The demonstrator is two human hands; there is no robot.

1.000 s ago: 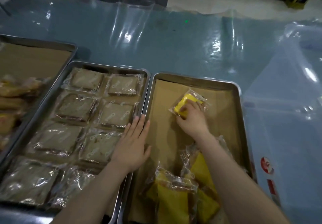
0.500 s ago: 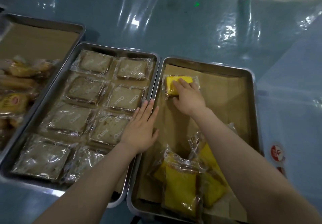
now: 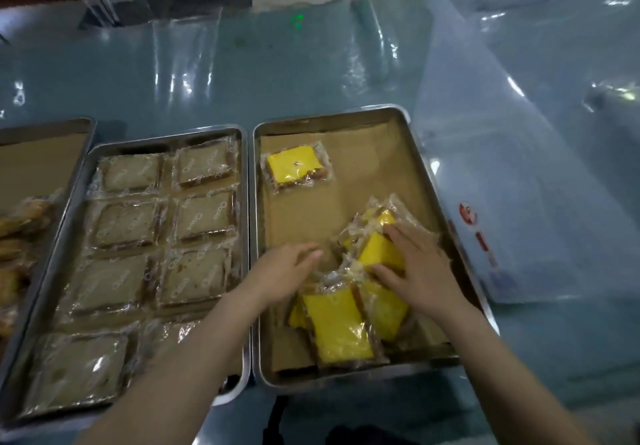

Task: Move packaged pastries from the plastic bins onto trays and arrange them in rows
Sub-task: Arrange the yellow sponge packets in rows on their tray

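A metal tray [image 3: 424, 174] lined with brown paper sits right of centre. One wrapped yellow pastry [image 3: 296, 167] lies flat in its far left corner. A loose pile of wrapped yellow pastries [image 3: 341, 327] fills its near right part. My right hand [image 3: 420, 273] rests on the top of that pile, fingers spread around a yellow pastry [image 3: 379, 252]. My left hand [image 3: 285, 275] hovers over the tray's near left, fingers slightly curled, holding nothing, its fingertips close to the pile.
A second tray [image 3: 242, 202] to the left holds several wrapped brown pastries in two rows. A third tray [image 3: 88, 133] at the far left holds golden wrapped pastries. A clear plastic bin lid [image 3: 519, 202] lies right of the trays on the blue table.
My right hand let go of the yellow pastry in the far left corner and drew back onto the pile. My left hand moved from the tray rims over toward the pile.
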